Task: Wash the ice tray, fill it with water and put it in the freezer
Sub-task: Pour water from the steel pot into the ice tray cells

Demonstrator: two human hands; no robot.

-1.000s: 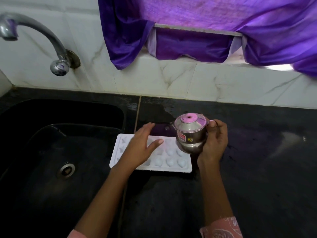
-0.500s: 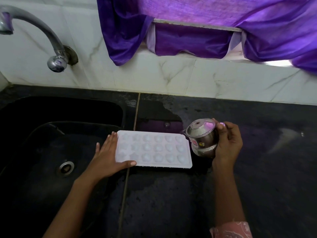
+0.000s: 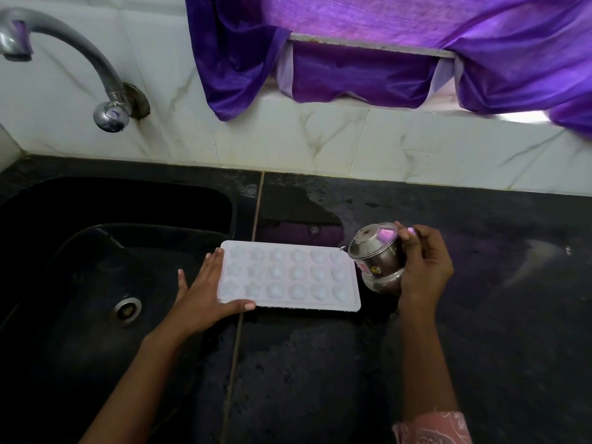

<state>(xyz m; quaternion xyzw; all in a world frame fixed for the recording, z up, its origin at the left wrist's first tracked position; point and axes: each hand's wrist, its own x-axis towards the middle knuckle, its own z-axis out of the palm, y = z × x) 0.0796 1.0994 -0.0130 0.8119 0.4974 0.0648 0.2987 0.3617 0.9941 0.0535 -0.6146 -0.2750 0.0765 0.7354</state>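
A white ice tray [image 3: 288, 277] with star and round cells lies flat on the black counter, its left end at the sink's edge. My left hand [image 3: 205, 293] holds that left end, thumb along the near rim and fingers flat against the short side. My right hand [image 3: 423, 267] grips a small steel pot [image 3: 376, 254], tilted toward the tray's right end, its spout just above the far right corner. Whether water flows from it I cannot tell.
A black sink [image 3: 64, 283] with a metal drain [image 3: 127, 309] fills the left. A curved steel tap [image 3: 80, 59] juts from the white marble wall. The black counter [image 3: 480, 315] is wet in patches. Purple curtains [image 3: 384, 43] hang over the window ledge.
My left hand slid off the tray's top to its left end. My right hand carried the steel pot from above the tray to its right end and tilted it more.
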